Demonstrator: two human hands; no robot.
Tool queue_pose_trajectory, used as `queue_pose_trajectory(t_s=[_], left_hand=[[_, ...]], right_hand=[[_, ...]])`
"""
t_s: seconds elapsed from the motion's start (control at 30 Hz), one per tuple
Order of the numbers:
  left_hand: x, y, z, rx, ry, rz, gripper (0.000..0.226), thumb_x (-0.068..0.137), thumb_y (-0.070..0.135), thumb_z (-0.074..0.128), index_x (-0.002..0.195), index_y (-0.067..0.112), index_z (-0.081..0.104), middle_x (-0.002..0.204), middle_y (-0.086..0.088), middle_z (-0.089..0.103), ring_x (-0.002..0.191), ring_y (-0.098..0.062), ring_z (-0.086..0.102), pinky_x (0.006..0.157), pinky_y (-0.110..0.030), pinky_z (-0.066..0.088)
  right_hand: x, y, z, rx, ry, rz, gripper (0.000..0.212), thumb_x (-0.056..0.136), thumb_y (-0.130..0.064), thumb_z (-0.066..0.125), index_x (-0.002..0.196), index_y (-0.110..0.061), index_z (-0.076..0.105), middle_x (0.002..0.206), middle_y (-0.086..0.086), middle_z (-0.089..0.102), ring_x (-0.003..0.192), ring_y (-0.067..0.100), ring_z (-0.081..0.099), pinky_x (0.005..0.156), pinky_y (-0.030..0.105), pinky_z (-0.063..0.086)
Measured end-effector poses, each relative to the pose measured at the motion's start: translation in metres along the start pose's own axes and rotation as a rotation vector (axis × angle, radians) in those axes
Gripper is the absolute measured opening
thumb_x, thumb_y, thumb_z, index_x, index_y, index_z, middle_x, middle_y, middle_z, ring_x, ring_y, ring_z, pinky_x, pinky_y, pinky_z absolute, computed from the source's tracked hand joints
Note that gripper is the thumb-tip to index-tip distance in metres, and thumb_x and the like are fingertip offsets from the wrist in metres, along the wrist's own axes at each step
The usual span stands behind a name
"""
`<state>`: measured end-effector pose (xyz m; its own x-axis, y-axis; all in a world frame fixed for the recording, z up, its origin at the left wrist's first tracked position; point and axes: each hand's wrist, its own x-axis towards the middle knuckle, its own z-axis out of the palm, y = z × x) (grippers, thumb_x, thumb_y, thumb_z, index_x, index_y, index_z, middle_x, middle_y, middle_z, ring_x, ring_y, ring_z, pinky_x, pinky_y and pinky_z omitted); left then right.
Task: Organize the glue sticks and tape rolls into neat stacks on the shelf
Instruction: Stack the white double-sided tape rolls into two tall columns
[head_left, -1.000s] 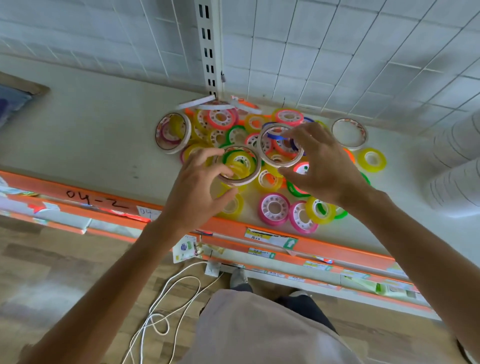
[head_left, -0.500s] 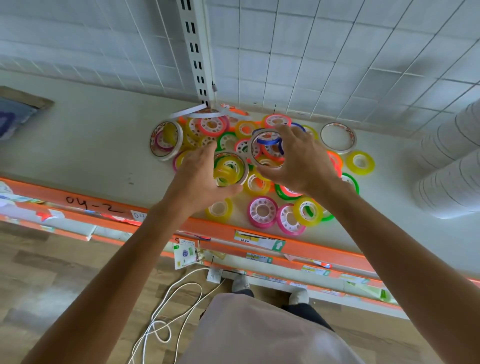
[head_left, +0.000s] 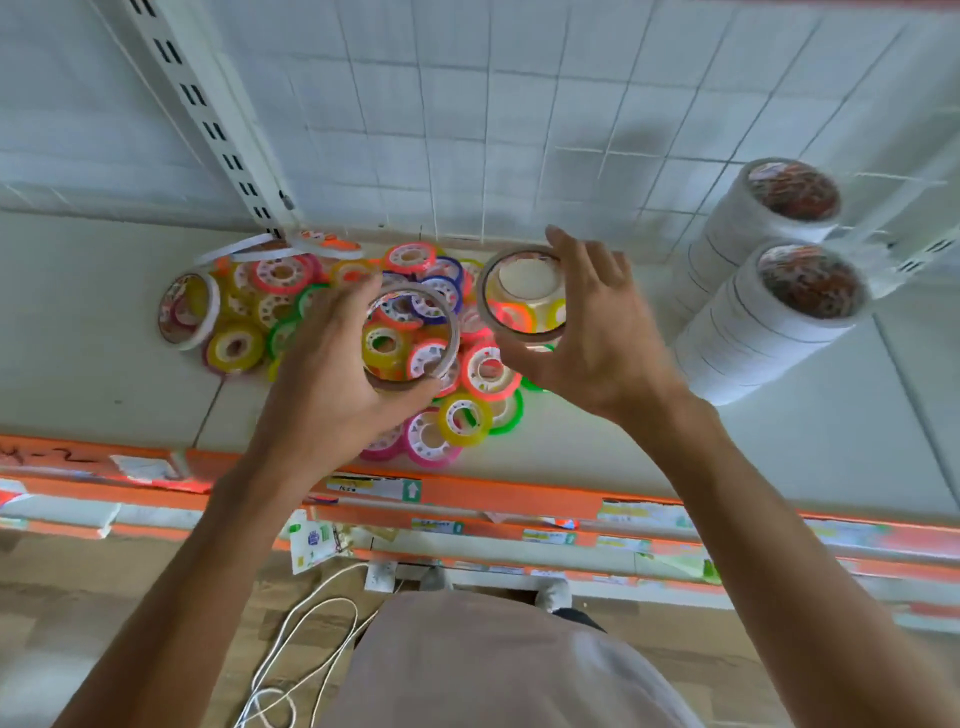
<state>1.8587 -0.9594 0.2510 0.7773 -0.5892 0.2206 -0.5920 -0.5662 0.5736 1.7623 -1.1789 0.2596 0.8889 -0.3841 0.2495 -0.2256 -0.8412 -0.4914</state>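
Each hand holds one wide, thin-walled ring of clear tape lifted above the jumble of small coloured tape rolls (head_left: 337, 332) that lies on the white shelf (head_left: 93, 332) against its back edge, below the slotted upright (head_left: 218, 130). The left hand (head_left: 327, 384) grips its clear tape ring (head_left: 415, 338) with the thumb at the near rim and the fingers curled over the far side; the ring is tipped so that the coloured rolls show through its hole. The right hand (head_left: 597, 332) grasps the second clear tape ring (head_left: 522, 296) the same way, thumb below and fingers over the top, and this ring sits a little higher and nearer the wire-grid back panel (head_left: 519, 130). The two rings are close but apart. A third ring of the same kind (head_left: 187, 309) leans at the left end of the pile, and two tall stacks of white tape rolls (head_left: 753, 291) lie tilted toward the shelf's right end. No glue sticks can be made out. The step in hand looks like sorting: pulling the large rings out of the mixed heap so that like goes with like. The next move likely calls for bringing the two rings face to face, hole over hole, and setting them flat on a bare part of the shelf, perhaps beside the white stacks, without dragging the loose rolls off the orange front edge (head_left: 467, 491).
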Motion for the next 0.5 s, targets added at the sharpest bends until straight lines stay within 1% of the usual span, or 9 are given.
queue_pose_trajectory(t_s=[0.03, 0.1, 0.17, 0.23, 0.3, 0.33, 0.43, 0.5], left_hand=[[0.000, 0.010, 0.007, -0.027, -0.005, 0.021, 0.092, 0.069, 0.046, 0.088, 0.146, 0.014, 0.046, 0.142, -0.003, 0.051, 0.132, -0.018, 0.047, 0.105, -0.021, 0.034], [-0.001, 0.030, 0.021, -0.065, -0.022, 0.064, 0.090, 0.068, 0.050, 0.088, 0.142, 0.016, 0.050, 0.139, -0.001, 0.056, 0.126, -0.015, 0.051, 0.102, -0.017, 0.036], [-0.001, 0.053, 0.034, -0.102, -0.047, 0.071, 0.091, 0.066, 0.052, 0.088, 0.141, 0.017, 0.051, 0.137, 0.001, 0.058, 0.124, -0.016, 0.054, 0.101, -0.022, 0.040], [0.001, 0.077, 0.047, -0.112, -0.048, 0.103, 0.091, 0.063, 0.054, 0.083, 0.140, 0.015, 0.052, 0.134, 0.000, 0.061, 0.121, -0.018, 0.058, 0.101, -0.027, 0.042], [0.002, 0.095, 0.057, -0.106, -0.047, 0.124, 0.090, 0.064, 0.055, 0.079, 0.140, 0.015, 0.051, 0.134, 0.000, 0.061, 0.121, -0.018, 0.058, 0.101, -0.026, 0.042], [0.003, 0.103, 0.061, -0.104, -0.050, 0.128, 0.090, 0.065, 0.056, 0.078, 0.141, 0.016, 0.051, 0.135, 0.001, 0.060, 0.122, -0.018, 0.057, 0.102, -0.028, 0.042], [0.003, 0.125, 0.077, -0.136, -0.057, 0.155, 0.088, 0.068, 0.061, 0.075, 0.141, 0.019, 0.050, 0.135, 0.004, 0.059, 0.122, -0.017, 0.057, 0.103, -0.038, 0.046], [0.003, 0.138, 0.084, -0.164, -0.062, 0.161, 0.088, 0.068, 0.064, 0.072, 0.141, 0.018, 0.050, 0.134, 0.004, 0.059, 0.120, -0.016, 0.057, 0.102, -0.039, 0.046]], right_hand=[[-0.006, 0.007, -0.010, -0.020, 0.026, -0.005, 0.101, 0.071, -0.061, 0.072, 0.149, -0.007, 0.036, 0.133, 0.009, 0.053, 0.121, 0.030, 0.044, 0.102, 0.031, 0.034], [-0.020, 0.020, -0.033, -0.052, 0.079, -0.009, 0.099, 0.072, -0.064, 0.066, 0.147, -0.005, 0.038, 0.131, 0.009, 0.054, 0.118, 0.030, 0.046, 0.101, 0.030, 0.033], [-0.034, 0.033, -0.056, -0.069, 0.136, 0.010, 0.097, 0.073, -0.065, 0.063, 0.146, -0.005, 0.039, 0.130, 0.009, 0.055, 0.119, 0.032, 0.048, 0.104, 0.031, 0.033], [-0.047, 0.049, -0.079, -0.071, 0.204, 0.058, 0.094, 0.073, -0.063, 0.065, 0.145, -0.006, 0.042, 0.127, 0.009, 0.056, 0.118, 0.032, 0.049, 0.107, 0.034, 0.034], [-0.057, 0.065, -0.099, -0.057, 0.264, 0.089, 0.093, 0.072, -0.062, 0.066, 0.144, -0.007, 0.043, 0.125, 0.007, 0.057, 0.115, 0.030, 0.048, 0.104, 0.036, 0.038], [-0.062, 0.072, -0.106, -0.055, 0.284, 0.101, 0.093, 0.073, -0.061, 0.067, 0.144, -0.006, 0.042, 0.125, 0.007, 0.058, 0.114, 0.029, 0.048, 0.103, 0.034, 0.038], [-0.071, 0.098, -0.126, -0.069, 0.299, 0.159, 0.095, 0.072, -0.064, 0.066, 0.143, -0.005, 0.043, 0.127, 0.008, 0.058, 0.116, 0.029, 0.049, 0.103, 0.032, 0.036], [-0.071, 0.114, -0.135, -0.081, 0.282, 0.189, 0.091, 0.071, -0.066, 0.066, 0.138, -0.007, 0.049, 0.124, 0.008, 0.059, 0.116, 0.029, 0.048, 0.101, 0.033, 0.038]])
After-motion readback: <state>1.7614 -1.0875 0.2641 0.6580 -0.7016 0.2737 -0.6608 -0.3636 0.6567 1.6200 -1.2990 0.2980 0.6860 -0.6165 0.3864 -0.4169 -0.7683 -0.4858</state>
